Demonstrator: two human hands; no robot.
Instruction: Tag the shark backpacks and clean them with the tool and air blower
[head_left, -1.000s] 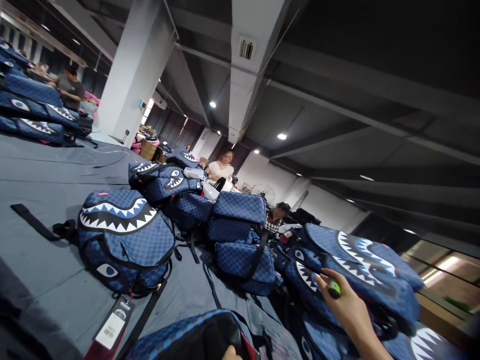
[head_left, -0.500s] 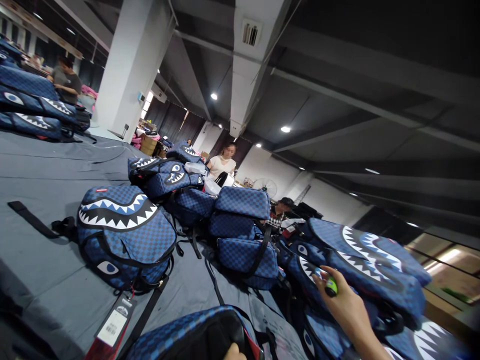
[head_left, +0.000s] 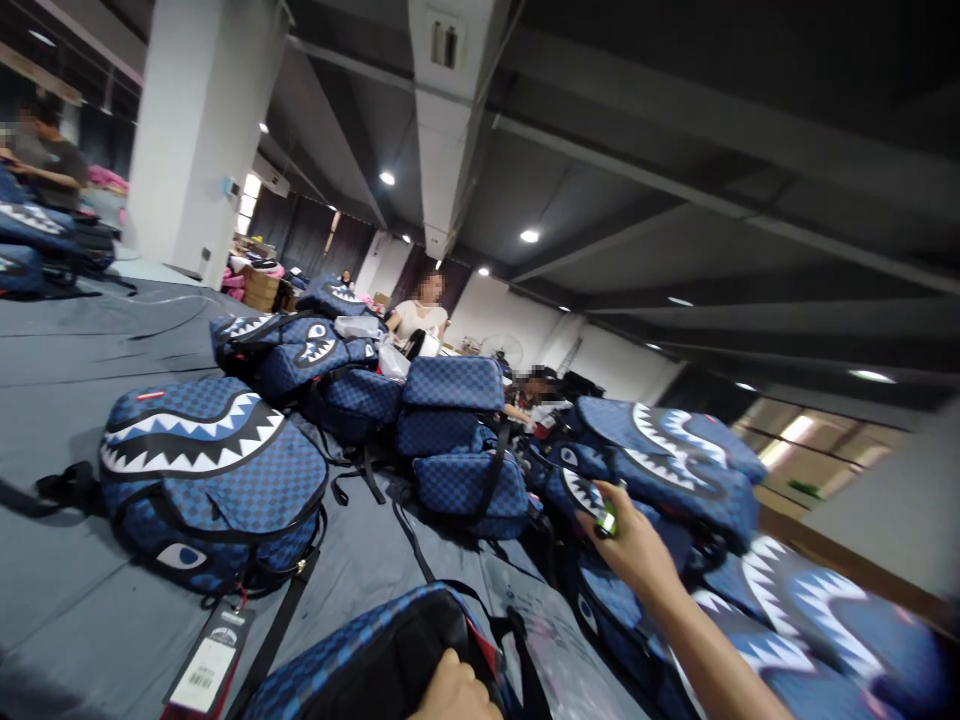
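Note:
My right hand (head_left: 630, 540) is stretched out at the right, closed round a small green and black object (head_left: 606, 520) that is partly hidden by the fingers. Behind it lie blue checkered backpacks (head_left: 675, 480) with shark-teeth prints. At the bottom edge my left hand (head_left: 456, 690) grips the black back side of a blue checkered backpack (head_left: 352, 655). A backpack with a shark mouth (head_left: 214, 480) lies on the left, and its black and white tag (head_left: 210, 665) hangs toward the front.
Stacked checkered bags (head_left: 454, 440) stand mid-table on the grey cloth (head_left: 45, 400). A clear plastic bag (head_left: 551, 640) lies near the front. Three people or more are around the far side, and a white pillar (head_left: 202, 130) rises at the left.
The view has turned right, so the scene shifts left. More of my left hand shows on the near backpack. My right hand still holds the green object, and more forearm is visible.

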